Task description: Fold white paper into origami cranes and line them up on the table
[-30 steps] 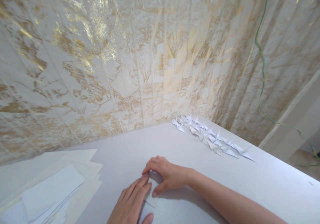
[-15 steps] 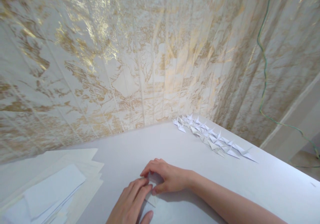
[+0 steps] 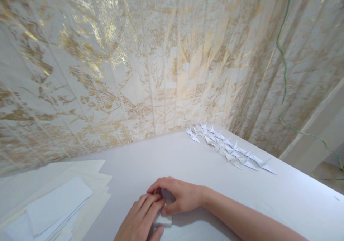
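Note:
A small folded piece of white paper [image 3: 164, 220] lies on the white table between my two hands, partly covered by fingers. My left hand [image 3: 142, 216] rests over its left side, fingers bent onto it and thumb at its near edge. From the right, my right hand [image 3: 178, 194] curves round the far side, its thumb pressing on the paper and its fingertips meeting the left fingers. Both hands are closed on the paper. Its exact folds are hidden.
Rows of folded white paper cranes [image 3: 228, 148] stand at the table's back right. Loose white paper sheets [image 3: 59, 205] are stacked on the left. A gold-patterned curtain [image 3: 150, 62] hangs behind the white table [image 3: 150, 158], and a green cable [image 3: 284, 69] runs down at right.
My right hand has shifted slightly toward me and to the left. The near edge of the paper now shows raised and thicker, where it lay as a flat point before.

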`<state>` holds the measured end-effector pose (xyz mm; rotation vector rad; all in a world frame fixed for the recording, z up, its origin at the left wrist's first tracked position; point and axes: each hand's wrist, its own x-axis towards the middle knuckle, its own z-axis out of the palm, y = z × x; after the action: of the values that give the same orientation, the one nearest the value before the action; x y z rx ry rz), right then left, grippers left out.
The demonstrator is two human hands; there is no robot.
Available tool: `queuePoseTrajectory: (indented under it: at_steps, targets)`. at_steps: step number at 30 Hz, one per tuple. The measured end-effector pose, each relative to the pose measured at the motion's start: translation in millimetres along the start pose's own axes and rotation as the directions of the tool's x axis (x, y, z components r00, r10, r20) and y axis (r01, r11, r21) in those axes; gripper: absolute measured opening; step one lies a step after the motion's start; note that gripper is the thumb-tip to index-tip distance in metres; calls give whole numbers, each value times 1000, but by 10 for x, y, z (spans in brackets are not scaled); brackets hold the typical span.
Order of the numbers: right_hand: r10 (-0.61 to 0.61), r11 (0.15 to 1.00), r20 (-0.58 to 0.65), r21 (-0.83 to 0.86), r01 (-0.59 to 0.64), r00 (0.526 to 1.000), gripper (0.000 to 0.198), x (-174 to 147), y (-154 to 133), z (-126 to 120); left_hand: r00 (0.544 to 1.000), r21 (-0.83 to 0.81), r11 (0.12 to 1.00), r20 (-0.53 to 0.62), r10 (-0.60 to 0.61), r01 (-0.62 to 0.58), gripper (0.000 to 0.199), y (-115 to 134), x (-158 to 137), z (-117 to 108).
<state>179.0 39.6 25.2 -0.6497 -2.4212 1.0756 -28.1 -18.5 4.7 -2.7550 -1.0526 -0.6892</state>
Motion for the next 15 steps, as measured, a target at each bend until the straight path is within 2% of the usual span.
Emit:
queuePoseTrajectory:
  at_steps: [6,15]
  targets:
    - [-26,994,30,-104,29,999,62,33,4,17,999,-54,997,26,-44,46,30,-5,19,-12]
    - [-30,995,43,-91,34,999,54,35,8,1,995,-58,996,74,-63,67,24,7,-26,-26]
